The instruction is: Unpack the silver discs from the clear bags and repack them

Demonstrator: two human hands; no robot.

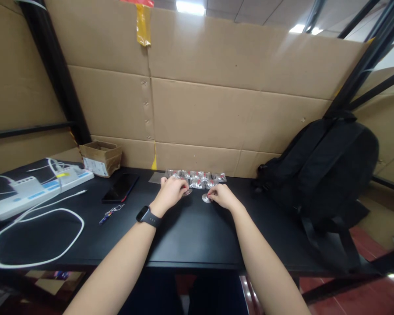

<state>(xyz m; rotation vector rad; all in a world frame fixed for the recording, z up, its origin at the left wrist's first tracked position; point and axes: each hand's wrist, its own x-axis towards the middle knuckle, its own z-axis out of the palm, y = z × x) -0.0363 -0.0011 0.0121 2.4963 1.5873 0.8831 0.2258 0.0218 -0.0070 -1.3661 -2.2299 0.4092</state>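
My left hand (173, 191), with a dark watch (147, 216) on its wrist, is closed in a pinch at the red part of a small clear round disc (188, 192). To its right, my right hand (222, 196) pinches the red part of a second clear disc (206, 199), which looks like a suction cup and is at the tabletop. The two discs are a short way apart. Just behind the hands lie several shiny clear packets (197, 180) with red bits inside, partly covered by my left fingers. A flat clear sheet or bag (156, 177) lies left of them.
On the black table (197, 238) at left are a white power strip (39, 190), a white cable (39, 264), a small cardboard box (101, 157), a phone (121, 188) and a keychain (110, 213). A black backpack (328, 162) stands at right. Cardboard walls (203, 113) enclose the back.
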